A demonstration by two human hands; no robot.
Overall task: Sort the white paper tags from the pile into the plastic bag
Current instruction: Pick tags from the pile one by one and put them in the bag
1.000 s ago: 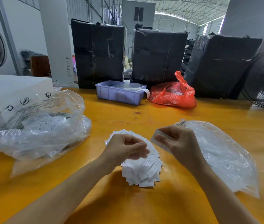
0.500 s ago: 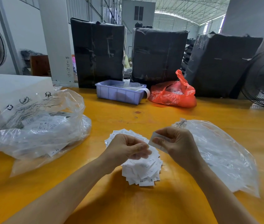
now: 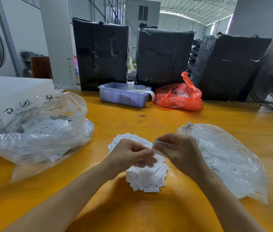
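White paper tags (image 3: 146, 178) lie heaped on the yellow bench (image 3: 149, 213) directly under both hands, within easy picking reach. The left hand (image 3: 130, 154) curls over the heap, seemingly peeling off a tag. The right hand (image 3: 181, 151) pinches a single tag (image 3: 159, 147), with the plastic bag (image 3: 229, 158) just to its right for dropping.

Person, seen from a head-worn camera: two forearms and two hands only.
- Left hand (image 3: 130, 154): bare, no glove, ring or watch visible.
- Right hand (image 3: 181, 153): bare, likewise unadorned.
- Forearms: bare from wrist to frame edge; no sleeve, cuff or band shows.
- Fingertips partly blurred; nails indistinct.
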